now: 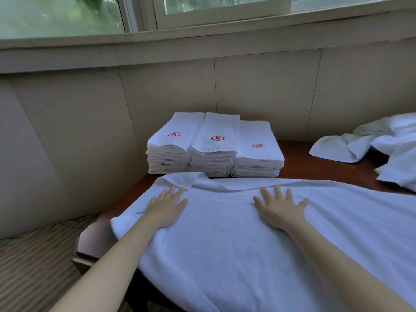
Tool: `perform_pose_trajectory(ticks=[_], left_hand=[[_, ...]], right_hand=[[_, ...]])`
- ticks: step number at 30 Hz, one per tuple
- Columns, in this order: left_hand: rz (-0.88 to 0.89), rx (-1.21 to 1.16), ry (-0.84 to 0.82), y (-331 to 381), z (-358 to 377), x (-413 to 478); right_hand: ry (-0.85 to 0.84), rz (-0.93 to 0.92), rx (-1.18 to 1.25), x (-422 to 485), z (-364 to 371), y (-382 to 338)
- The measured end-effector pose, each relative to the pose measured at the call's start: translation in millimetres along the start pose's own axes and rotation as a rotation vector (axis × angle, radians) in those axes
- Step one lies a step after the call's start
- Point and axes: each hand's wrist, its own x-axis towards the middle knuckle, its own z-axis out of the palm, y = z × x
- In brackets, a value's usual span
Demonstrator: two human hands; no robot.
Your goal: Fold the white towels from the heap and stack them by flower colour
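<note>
Both hands are lying flat on the spread towel [247, 233], palms down and fingers spread, gripping nothing. The left hand [167, 209] is pressing near the far left corner, where a corner flap [180, 179] is turned over; the right hand [280, 210] is pressing nearer the middle, just below the far edge. I think the step is smoothing the cloth before the next fold. To do it well, the left hand should flatten that turned corner first, then both palms should be sweeping outward, so no wrinkle stays inside the fold.

The towel is covering much of a reddish-brown table [315, 163] and hanging over its near edge. Three stacks of folded towels [213, 149], each showing a red flower, are standing side by side at the wall. The heap [382, 145] is waiting at the far right. Pale wall panels and a window [213, 5] are behind.
</note>
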Motion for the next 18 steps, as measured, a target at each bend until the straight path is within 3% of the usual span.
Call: perform_pose_trajectory(ticks=[3, 6, 9, 13, 15, 18], left_hand=[[-0.006, 0.019, 0.030, 1.9, -7.5, -6.4], [-0.039, 0.251, 0.062, -14.7, -8.1, -41.6], [-0.197, 0.524, -0.134, -53.7, -10.9, -85.3], [-0.409, 0.628, -0.270, -77.3, -43.7, -107.2], [-0.358, 0.621, -0.198, -65.2, -55.5, -93.7], [-0.208, 0.413, 0.081, -32.0, -53.3, -43.1]], right_hand=[[0.016, 0.014, 0.007, 7.9, -1.1, -0.4], [0.030, -0.003, 0.019, 10.9, 1.3, 3.5], [0.066, -0.028, 0.026, 11.3, 3.5, 4.4], [0.213, -0.037, 0.064, 7.5, 1.7, 1.5], [0.331, -0.058, 0.099, 7.4, 0.4, 0.5], [0.387, -0.020, 0.117, 14.8, -5.2, 3.4]])
